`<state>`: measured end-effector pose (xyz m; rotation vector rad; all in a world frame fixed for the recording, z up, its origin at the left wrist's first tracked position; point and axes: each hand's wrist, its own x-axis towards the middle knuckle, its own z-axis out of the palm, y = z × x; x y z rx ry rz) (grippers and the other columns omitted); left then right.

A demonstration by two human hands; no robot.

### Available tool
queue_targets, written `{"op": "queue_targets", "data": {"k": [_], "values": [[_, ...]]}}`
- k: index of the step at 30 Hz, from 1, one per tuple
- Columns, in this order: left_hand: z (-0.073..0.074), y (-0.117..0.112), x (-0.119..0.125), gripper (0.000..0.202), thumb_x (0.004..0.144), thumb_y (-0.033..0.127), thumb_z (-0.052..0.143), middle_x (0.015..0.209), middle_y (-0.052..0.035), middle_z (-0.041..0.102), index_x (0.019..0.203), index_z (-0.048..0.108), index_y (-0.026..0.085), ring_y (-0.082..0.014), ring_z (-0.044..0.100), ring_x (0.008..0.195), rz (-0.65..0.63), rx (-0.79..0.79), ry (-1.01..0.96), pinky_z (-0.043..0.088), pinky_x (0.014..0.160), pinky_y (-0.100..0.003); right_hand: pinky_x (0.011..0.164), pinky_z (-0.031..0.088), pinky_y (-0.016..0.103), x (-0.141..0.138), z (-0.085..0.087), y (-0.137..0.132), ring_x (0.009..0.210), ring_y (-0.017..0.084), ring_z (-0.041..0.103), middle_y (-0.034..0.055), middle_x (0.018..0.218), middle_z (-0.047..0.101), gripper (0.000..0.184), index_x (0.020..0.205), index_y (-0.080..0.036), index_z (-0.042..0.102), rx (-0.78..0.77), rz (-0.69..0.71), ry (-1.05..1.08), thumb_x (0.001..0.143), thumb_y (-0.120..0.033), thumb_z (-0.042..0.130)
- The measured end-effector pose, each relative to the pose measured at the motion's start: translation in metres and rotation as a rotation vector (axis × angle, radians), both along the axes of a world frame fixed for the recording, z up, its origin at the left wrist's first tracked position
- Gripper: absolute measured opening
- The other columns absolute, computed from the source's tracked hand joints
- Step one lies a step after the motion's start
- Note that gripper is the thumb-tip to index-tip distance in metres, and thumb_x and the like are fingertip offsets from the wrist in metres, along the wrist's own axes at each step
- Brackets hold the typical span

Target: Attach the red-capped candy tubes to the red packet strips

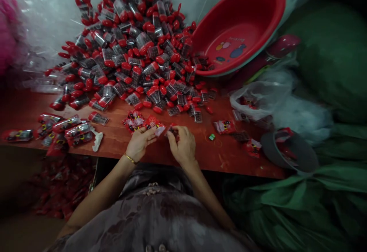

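In the head view my left hand [138, 143], with a gold bracelet at the wrist, pinches the edge of a small red printed packet [153, 122]. The packet has a clear part pointing to my right. Close by, my right hand [185, 145] is closed, its thumb and fingers bent round something red and dark; its kind is mostly hidden. More red printed packets [133, 120] lie flat just beyond my left hand. Behind both hands rises a big pile of clear tubes with red caps [137, 57] and dark contents.
A red basin [243, 26] leans tilted beside the pile. Filled packets [67, 127] and a crumpled white scrap [98, 140] lie on the left of the table [206, 156]. At right are a plastic bag [263, 99], a grey bowl [298, 152] and green cloth [301, 198].
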<state>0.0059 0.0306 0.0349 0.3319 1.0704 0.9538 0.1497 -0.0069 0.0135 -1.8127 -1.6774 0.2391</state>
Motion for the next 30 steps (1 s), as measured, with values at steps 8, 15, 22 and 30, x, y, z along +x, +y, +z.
{"op": "queue_targets", "data": {"k": [8,15,22,30], "values": [[0.0,-0.006,0.002,0.037,0.043,0.032,0.086,0.067,-0.0009,0.069,0.07,0.068,0.013,-0.0106,0.061,0.058,0.024,0.122,0.068,0.049,0.061,-0.024,0.063,0.042,0.025,-0.026,-0.005,0.008,0.063,0.013,0.053,0.0,0.066,0.059,0.024,0.07,-0.019,0.059,0.082,0.105,0.514,0.086,-0.035,0.051],[-0.007,-0.002,-0.01,0.041,0.043,0.035,0.087,0.063,0.0011,0.067,0.069,0.063,0.015,-0.009,0.061,0.054,0.077,-0.01,0.03,0.049,0.057,-0.021,0.062,0.038,0.026,-0.01,-0.009,0.001,0.064,0.015,0.054,0.0025,0.067,0.06,0.041,0.067,-0.019,0.056,-0.019,0.021,0.223,0.091,-0.047,0.037],[-0.003,-0.001,-0.005,0.035,0.051,0.035,0.084,0.067,0.0005,0.068,0.071,0.062,0.015,-0.0103,0.062,0.057,0.016,0.018,0.003,0.05,0.062,-0.024,0.066,0.037,0.033,0.002,-0.015,0.009,0.074,0.025,0.061,0.0139,0.076,0.066,0.044,0.076,-0.015,0.059,-0.302,-0.194,-0.293,0.083,-0.058,0.049],[-0.004,-0.002,-0.011,0.035,0.049,0.035,0.085,0.066,0.0007,0.067,0.07,0.063,0.015,-0.0115,0.062,0.059,0.05,0.02,-0.037,0.05,0.065,-0.026,0.061,0.044,0.03,0.017,-0.018,-0.003,0.063,0.017,0.06,0.0038,0.074,0.066,0.025,0.092,-0.019,0.054,-0.169,-0.06,0.362,0.08,-0.041,0.053]]}}
